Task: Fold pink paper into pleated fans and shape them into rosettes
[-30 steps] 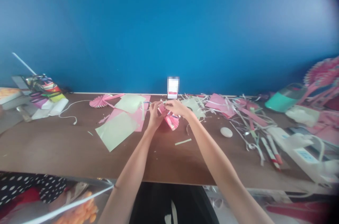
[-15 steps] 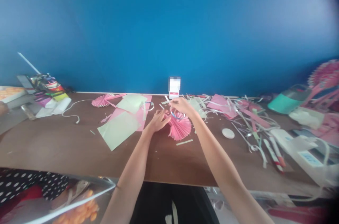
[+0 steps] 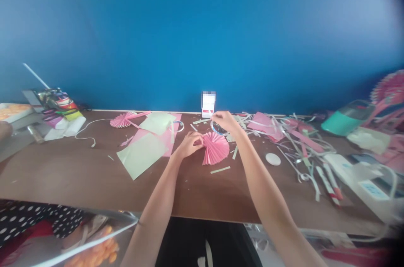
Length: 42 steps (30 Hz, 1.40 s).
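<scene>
A pleated pink paper fan point(image 3: 216, 149) lies spread on the brown table in front of me. My left hand point(image 3: 190, 145) is at its left edge, with thumb and fingertips pinched on the folded paper. Above the fan's upper right side, my right hand point(image 3: 226, 123) is closed on a thin roll of tape point(image 3: 217, 128), which hangs like a ring below the fingers. Pale green paper strips point(image 3: 220, 170) lie close to the fan. Behind the hands a phone point(image 3: 208, 105) leans upright against the blue partition.
Green paper sheets point(image 3: 142, 151), a second pink fan point(image 3: 121, 120) and another tape ring point(image 3: 178, 126) lie to the left. On the right are tangled paper scraps point(image 3: 293, 132), a white disc point(image 3: 273, 159), markers point(image 3: 328, 185) and a power strip point(image 3: 356, 182). Another person's hand point(image 3: 4, 130) shows at far left.
My right hand has moved to the right and slightly up with the tape roll, off the fan. More of the fan shows now. My left hand stays at its edge.
</scene>
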Available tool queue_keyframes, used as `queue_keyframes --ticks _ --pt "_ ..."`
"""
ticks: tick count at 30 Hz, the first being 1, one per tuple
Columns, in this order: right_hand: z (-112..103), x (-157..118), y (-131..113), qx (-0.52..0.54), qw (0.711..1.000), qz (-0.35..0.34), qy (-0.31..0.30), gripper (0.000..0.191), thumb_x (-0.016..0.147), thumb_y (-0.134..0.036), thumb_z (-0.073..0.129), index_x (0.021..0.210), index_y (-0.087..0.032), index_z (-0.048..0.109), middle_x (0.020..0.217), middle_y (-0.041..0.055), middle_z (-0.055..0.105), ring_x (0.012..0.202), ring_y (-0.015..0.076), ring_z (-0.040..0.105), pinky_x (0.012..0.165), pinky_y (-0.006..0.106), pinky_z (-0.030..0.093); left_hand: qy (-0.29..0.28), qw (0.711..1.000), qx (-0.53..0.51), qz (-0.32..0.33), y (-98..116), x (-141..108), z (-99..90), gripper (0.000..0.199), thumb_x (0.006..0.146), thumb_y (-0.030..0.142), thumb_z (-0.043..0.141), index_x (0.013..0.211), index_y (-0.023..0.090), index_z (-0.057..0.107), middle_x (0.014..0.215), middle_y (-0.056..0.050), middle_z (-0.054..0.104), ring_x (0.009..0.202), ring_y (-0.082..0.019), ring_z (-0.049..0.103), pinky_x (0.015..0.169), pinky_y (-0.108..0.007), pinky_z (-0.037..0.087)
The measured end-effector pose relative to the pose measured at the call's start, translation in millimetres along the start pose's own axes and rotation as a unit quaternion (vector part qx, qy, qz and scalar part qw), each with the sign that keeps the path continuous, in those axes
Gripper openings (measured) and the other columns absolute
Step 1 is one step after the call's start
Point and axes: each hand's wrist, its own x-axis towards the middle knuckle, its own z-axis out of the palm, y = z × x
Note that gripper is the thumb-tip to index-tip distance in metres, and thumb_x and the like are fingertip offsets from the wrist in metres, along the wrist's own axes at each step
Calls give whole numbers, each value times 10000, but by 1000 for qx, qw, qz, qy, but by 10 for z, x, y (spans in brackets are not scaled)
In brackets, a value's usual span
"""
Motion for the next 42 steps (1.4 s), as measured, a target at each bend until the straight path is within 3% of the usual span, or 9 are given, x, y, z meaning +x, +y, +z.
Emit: queue_keyframes --ticks 5,9,12,15,21,26,29,32,42 --pt "-112 -65 -199 -15 997 -74 9 309 866 -408 520 858 -167 713 700 39 652 560 126 504 556 237 345 65 997 -22 -21 14 12 -49 236 863 441 554 855 215 623 884 -55 640 867 -220 561 824 -357 433" --pt "-195 -185 -450 -62 993 -100 33 249 848 -341 548 891 -173 728 840 89 696 757 200 594 632 258 391 171 984 35 -21 33 21 -61 188 884 395 540 843 226 612 873 -60 606 883 -231 531 849 -365 401" --pt "-215 -309 -614 -74 988 -137 -10 219 846 -304 544 879 -200 734 774 60 685 689 173 569 628 262 376 252 965 61 -35 69 29 -65 152 895 360 525 865 235 606 915 -69 577 950 -248 510 890 -380 374" --pt "-177 -407 -722 -75 982 -150 -83 208 843 -285 539 874 -221 734 710 31 662 606 140 510 595 262 342 288 955 48 -53 89 42 -62 130 889 344 538 909 235 605 965 -80 561 949 -252 509 841 -363 390" --pt "26 -340 -643 -89 957 -135 -241 209 822 -251 519 808 -224 726 678 1 619 501 91 381 531 262 287 265 962 13 -66 58 63 -13 123 874 202 515 948 218 611 982 -86 596 865 -222 555 749 -327 416" --pt "60 -153 -370 -150 963 -82 -210 216 834 -314 531 788 -201 709 646 18 612 506 98 402 529 270 267 257 953 -140 -78 68 68 23 181 843 243 573 1018 205 603 1016 -60 644 921 -193 604 803 -310 455" --pt "6 -106 -282 -159 963 -82 -203 227 837 -352 548 796 -182 694 751 42 655 578 114 473 564 271 294 253 936 -228 -94 64 83 40 294 822 289 619 1096 183 601 1116 -96 637 1020 -210 601 849 -322 462" --pt "-39 -102 -255 -166 957 -91 -221 295 863 -395 529 709 -175 650 668 25 614 553 109 454 566 275 287 235 918 -298 -111 59 94 49 388 807 322 645 1160 174 581 1120 -114 641 967 -202 622 800 -312 481" --pt "-250 -130 -242 -106 947 -105 -283 350 862 -478 532 728 -176 649 605 -15 515 516 81 360 538 261 264 142 936 -310 -91 140 78 -7 380 814 405 635 1098 153 653 957 -92 673 849 -195 626 745 -304 475"
